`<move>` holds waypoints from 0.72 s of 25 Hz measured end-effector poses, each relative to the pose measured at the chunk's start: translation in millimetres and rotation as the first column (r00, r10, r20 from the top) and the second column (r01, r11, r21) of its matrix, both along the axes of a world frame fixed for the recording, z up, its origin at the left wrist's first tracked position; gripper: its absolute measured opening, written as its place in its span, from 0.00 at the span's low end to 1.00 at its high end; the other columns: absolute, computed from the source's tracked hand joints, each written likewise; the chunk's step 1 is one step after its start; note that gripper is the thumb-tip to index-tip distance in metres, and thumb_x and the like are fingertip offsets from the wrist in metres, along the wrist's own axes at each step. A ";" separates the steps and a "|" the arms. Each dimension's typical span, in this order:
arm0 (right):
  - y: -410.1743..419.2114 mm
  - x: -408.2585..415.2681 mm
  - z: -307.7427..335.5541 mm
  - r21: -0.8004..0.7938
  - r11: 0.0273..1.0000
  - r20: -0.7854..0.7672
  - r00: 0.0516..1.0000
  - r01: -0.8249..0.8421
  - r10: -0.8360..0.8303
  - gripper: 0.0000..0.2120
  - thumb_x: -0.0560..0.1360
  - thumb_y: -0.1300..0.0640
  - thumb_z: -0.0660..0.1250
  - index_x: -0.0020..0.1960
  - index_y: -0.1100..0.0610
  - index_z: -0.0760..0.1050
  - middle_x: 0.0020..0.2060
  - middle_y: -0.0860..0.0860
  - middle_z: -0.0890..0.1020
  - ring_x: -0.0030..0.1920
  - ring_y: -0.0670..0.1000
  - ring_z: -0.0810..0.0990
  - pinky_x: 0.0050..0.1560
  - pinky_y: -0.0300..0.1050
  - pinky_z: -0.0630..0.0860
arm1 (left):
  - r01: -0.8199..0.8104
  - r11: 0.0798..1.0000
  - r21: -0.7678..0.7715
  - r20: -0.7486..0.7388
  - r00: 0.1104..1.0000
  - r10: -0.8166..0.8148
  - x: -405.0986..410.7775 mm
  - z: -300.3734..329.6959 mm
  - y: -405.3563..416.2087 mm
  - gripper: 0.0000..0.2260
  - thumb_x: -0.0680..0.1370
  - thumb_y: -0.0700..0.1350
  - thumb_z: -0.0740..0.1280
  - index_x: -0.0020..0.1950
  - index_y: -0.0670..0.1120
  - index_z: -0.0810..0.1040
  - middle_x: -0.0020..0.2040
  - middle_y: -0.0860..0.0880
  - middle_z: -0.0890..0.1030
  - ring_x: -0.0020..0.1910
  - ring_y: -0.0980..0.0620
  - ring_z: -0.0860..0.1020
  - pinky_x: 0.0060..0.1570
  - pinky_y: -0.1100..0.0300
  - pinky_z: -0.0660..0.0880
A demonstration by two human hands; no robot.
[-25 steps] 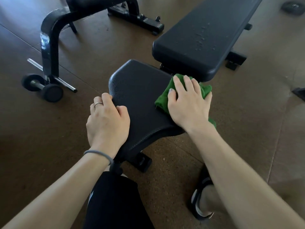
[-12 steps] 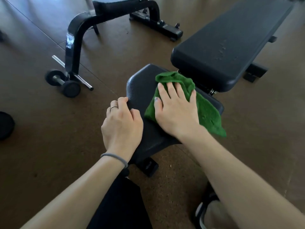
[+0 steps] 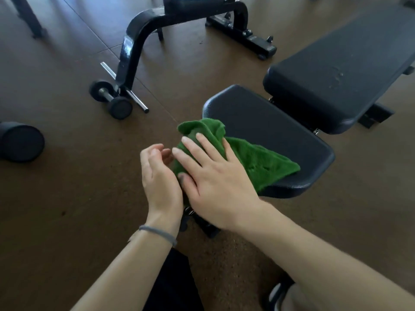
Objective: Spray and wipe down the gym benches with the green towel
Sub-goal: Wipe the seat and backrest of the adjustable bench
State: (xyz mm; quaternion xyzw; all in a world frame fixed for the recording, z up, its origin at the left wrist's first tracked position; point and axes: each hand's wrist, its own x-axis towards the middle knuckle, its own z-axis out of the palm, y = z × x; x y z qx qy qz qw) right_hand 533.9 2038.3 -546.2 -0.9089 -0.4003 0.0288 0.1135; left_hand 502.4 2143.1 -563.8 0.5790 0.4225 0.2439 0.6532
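Green towel pressed on seat pad by flat right hand; left hand loosely curled, seemingly empty.

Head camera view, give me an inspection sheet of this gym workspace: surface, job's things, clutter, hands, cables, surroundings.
Surface: brown floor; black seat pad of the near bench.
Job's things: green towel spread on the seat pad, its left part over the pad's left edge; droplets on the long back pad; no spray bottle seen.
Clutter: dark round object on the floor at left.
Hands: right hand presses flat on the towel; left hand beside it, fingers loosely curled, holding nothing.
Cables: nothing seen.
Surroundings: second bench frame with wheels behind.
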 end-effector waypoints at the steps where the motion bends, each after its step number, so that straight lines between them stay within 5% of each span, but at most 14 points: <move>1: -15.0 -12.6 -1.7 -0.019 0.999 0.019 0.999 -0.031 0.031 0.26 0.84 0.43 0.49 0.82 0.46 0.60 0.82 0.49 0.59 0.83 0.54 0.53 0.80 0.64 0.49 | 0.032 0.999 -0.042 -0.008 0.999 -0.032 -9.6 -4.7 0.5 0.14 0.86 0.51 0.53 0.59 0.52 0.78 0.57 0.50 0.82 0.58 0.53 0.80 0.60 0.54 0.76; 5: -26.8 7.2 0.7 -0.127 0.985 0.046 0.991 -0.121 0.128 0.27 0.85 0.40 0.48 0.83 0.41 0.54 0.83 0.47 0.55 0.83 0.50 0.49 0.81 0.60 0.46 | 0.174 0.968 -0.179 -0.016 0.984 -0.180 -21.4 -6.2 9.7 0.19 0.86 0.56 0.51 0.64 0.51 0.79 0.57 0.50 0.84 0.58 0.53 0.81 0.58 0.54 0.77; 8: 7.6 50.7 3.9 -0.090 0.993 -0.029 0.997 0.075 -0.078 0.26 0.85 0.41 0.47 0.82 0.41 0.56 0.83 0.44 0.55 0.83 0.47 0.47 0.81 0.60 0.43 | 0.228 0.946 -0.232 -0.041 0.969 -0.244 -13.8 5.1 8.5 0.21 0.87 0.57 0.51 0.60 0.49 0.81 0.54 0.48 0.86 0.56 0.50 0.83 0.55 0.53 0.79; 12: -6.1 1.6 -7.1 -0.012 0.985 0.056 0.984 0.170 -0.169 0.28 0.84 0.42 0.46 0.82 0.46 0.58 0.83 0.49 0.58 0.83 0.52 0.52 0.80 0.63 0.50 | 0.234 0.952 -0.199 -0.109 0.960 -0.259 -10.8 7.5 6.3 0.24 0.85 0.59 0.52 0.53 0.49 0.85 0.49 0.47 0.87 0.52 0.48 0.85 0.60 0.45 0.80; 15: -28.4 -41.6 -15.8 -0.010 0.993 0.133 0.984 0.118 -0.116 0.27 0.85 0.44 0.50 0.82 0.48 0.59 0.82 0.51 0.60 0.82 0.56 0.56 0.79 0.65 0.53 | 0.219 0.948 -0.230 -0.116 0.961 -0.250 -11.7 8.9 8.3 0.27 0.84 0.60 0.51 0.48 0.49 0.86 0.43 0.51 0.88 0.50 0.49 0.84 0.57 0.48 0.80; 18: -17.3 -24.1 -17.5 -0.016 0.996 0.161 0.983 0.086 -0.082 0.26 0.85 0.44 0.50 0.81 0.49 0.63 0.80 0.53 0.64 0.81 0.56 0.60 0.78 0.66 0.56 | 0.229 0.939 -0.256 -0.100 0.960 -0.261 -13.9 8.9 10.8 0.26 0.84 0.60 0.51 0.51 0.50 0.85 0.48 0.49 0.87 0.53 0.48 0.83 0.52 0.49 0.79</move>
